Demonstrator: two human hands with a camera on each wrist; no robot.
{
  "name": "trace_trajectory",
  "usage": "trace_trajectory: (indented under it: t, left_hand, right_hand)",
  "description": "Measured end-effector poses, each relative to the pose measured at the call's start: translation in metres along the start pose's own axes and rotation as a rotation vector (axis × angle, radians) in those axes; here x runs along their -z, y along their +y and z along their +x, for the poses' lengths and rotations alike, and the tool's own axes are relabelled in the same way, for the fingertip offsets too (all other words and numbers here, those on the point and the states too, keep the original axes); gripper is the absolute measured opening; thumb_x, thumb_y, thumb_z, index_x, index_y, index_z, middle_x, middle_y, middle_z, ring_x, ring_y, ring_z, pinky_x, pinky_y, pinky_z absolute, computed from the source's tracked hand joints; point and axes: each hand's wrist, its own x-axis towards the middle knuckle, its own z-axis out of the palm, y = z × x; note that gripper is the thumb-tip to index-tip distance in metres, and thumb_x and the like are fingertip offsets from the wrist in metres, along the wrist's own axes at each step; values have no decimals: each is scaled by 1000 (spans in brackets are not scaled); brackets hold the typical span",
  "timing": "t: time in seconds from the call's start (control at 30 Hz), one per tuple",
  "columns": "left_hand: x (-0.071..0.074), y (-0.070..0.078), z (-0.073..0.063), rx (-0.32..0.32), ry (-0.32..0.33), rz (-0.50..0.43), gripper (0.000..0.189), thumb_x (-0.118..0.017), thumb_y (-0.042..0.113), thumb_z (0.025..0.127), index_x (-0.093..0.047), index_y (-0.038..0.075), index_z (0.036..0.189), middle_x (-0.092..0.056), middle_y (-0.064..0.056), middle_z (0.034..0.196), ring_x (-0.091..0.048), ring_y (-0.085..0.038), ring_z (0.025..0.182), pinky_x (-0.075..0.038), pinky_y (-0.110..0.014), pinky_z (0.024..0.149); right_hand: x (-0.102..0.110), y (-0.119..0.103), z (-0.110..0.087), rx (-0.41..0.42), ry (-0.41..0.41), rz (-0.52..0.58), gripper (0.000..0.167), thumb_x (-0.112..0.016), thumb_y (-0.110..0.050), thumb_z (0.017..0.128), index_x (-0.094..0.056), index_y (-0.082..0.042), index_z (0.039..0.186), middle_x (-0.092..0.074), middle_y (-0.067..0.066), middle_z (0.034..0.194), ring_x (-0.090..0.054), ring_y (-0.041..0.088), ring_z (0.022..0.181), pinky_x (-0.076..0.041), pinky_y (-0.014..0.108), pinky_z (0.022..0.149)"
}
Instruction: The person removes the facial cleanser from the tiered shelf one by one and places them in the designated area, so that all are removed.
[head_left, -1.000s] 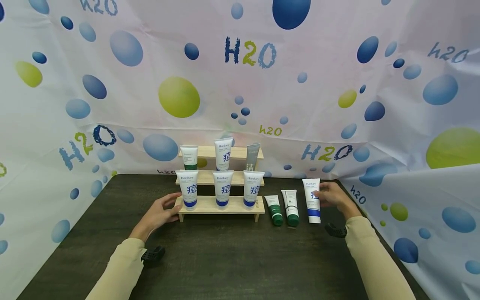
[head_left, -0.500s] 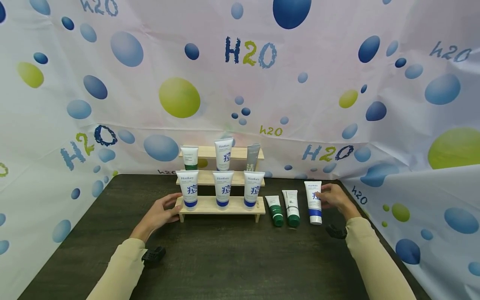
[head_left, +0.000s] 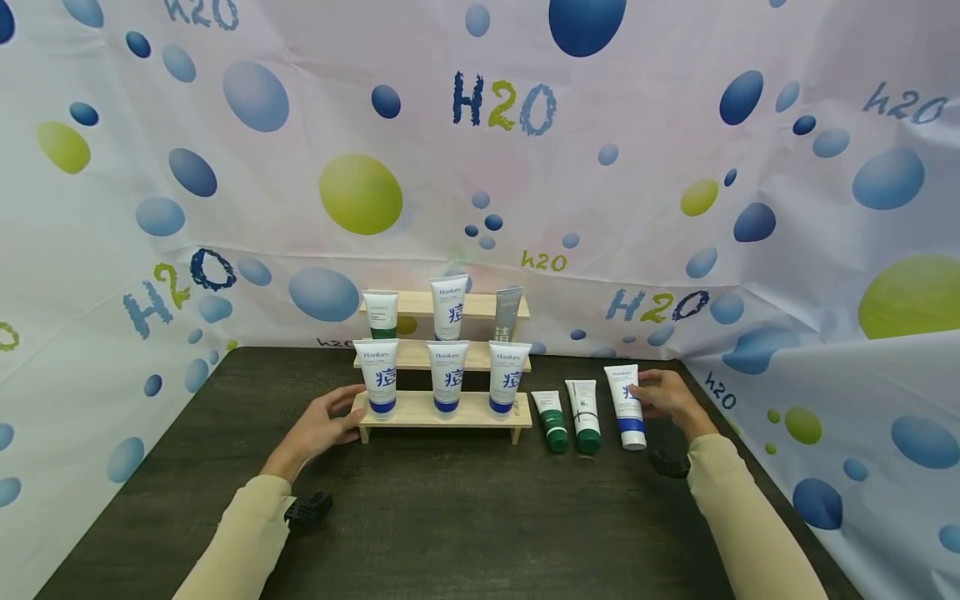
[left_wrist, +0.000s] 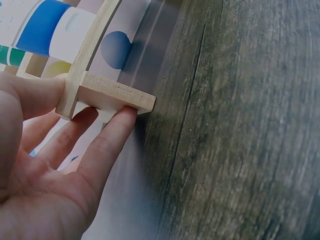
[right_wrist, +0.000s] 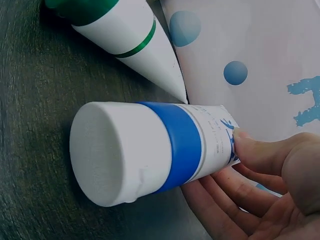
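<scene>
In the head view my right hand (head_left: 666, 398) holds a white squeeze tube with a blue band (head_left: 625, 408), thumb on its printed face and fingers behind. In the right wrist view its white cap (right_wrist: 107, 152) faces the camera, and the thumb (right_wrist: 265, 152) presses near the crimped end. My left hand (head_left: 322, 425) grips the left end of the tiered wooden stand (head_left: 442, 419). From the left wrist, its thumb lies on the board's edge and fingertips (left_wrist: 125, 116) touch the stand's leg. Three blue-banded tubes (head_left: 447, 379) stand on the bottom step.
Higher on the stand are a green-and-white tube (head_left: 381, 314), another blue-banded tube (head_left: 448, 308) and a grey tube (head_left: 507, 315). Two green-capped tubes (head_left: 551, 421) (head_left: 583, 415) lie on the dark table (head_left: 480, 525) between stand and right hand. A patterned sheet (head_left: 480, 167) rises behind.
The tube in my right hand has come down slightly nearer me, and its crimped end now leans left, roughly in line with the green-capped tubes. My left hand stays on the stand.
</scene>
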Motion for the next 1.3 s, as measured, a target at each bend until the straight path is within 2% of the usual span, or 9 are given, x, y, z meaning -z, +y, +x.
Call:
trace_trajectory:
  t: [0.3, 0.53, 0.8, 1.3]
  left_hand:
    - [-1, -1, -2, -10, -4, 0, 61, -59, 21, 107, -33, 7, 161, -28, -32, 165, -49, -50, 141, -61, -48, 101]
    - [-1, -1, -2, -10, -1, 6, 61, -59, 21, 107, -33, 8, 161, -27, -32, 165, -49, -50, 141, -61, -48, 101]
    - [-1, 0, -1, -5, -2, 10, 61, -59, 22, 107, -33, 9, 161, -28, -31, 165, -49, -49, 141, -61, -48, 101]
    - [0, -1, -1, -10, -5, -4, 62, -59, 22, 107, -32, 9, 161, -27, -32, 166, -48, -50, 142, -60, -50, 102]
  right_hand:
    - [-6, 11, 5, -31, 34, 17, 58, -61, -15, 104, -39, 14, 149, -59, 38, 133, -72, 30, 97, -66, 46, 84]
    - [-9, 15, 6, -55, 47, 4, 58, -59, -18, 105, -39, 13, 151, -53, 39, 140, -69, 41, 111, -65, 48, 89]
    - [-12, 23, 8, -76, 52, -10, 54, -59, -18, 106, -43, 14, 147, -56, 38, 135, -68, 41, 109, -65, 49, 87]
    - [-14, 23, 11, -111, 35, -15, 56, -60, -21, 105, -44, 13, 147, -55, 36, 137, -67, 42, 114, -64, 49, 92]
